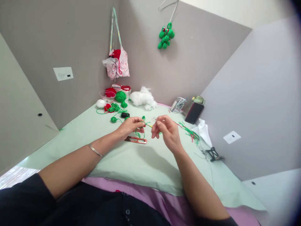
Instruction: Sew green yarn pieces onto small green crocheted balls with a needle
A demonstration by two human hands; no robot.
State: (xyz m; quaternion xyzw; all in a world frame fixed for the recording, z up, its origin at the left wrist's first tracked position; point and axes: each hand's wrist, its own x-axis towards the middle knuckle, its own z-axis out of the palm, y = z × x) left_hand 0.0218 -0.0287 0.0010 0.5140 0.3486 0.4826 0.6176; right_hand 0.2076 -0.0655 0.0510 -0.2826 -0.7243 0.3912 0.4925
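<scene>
My left hand [133, 125] is closed, its thumb and fingers pinching green yarn [139, 133] that dangles below the fingertips. A bit of red shows at the pinch, but the piece itself is mostly hidden. Just to the right, my right hand [167, 130] has its fingers curled around a thin crochet hook [150, 126] with a yellowish part, whose tip reaches toward the left fingertips. Orange thread snips [137, 140] lie on the table under my left hand. Close behind that hand are a black thread spool [125, 115] and a small green yarn ball [113, 120].
Green yarn ball [120, 96], clear bowl [107, 95] and white stuffing [143, 97] sit at the back. To the right are a clear pen cup [178, 105], a phone [194, 113], yarn scraps [190, 131] and a black stand [213, 154]. A bag [119, 64] hangs on the wall.
</scene>
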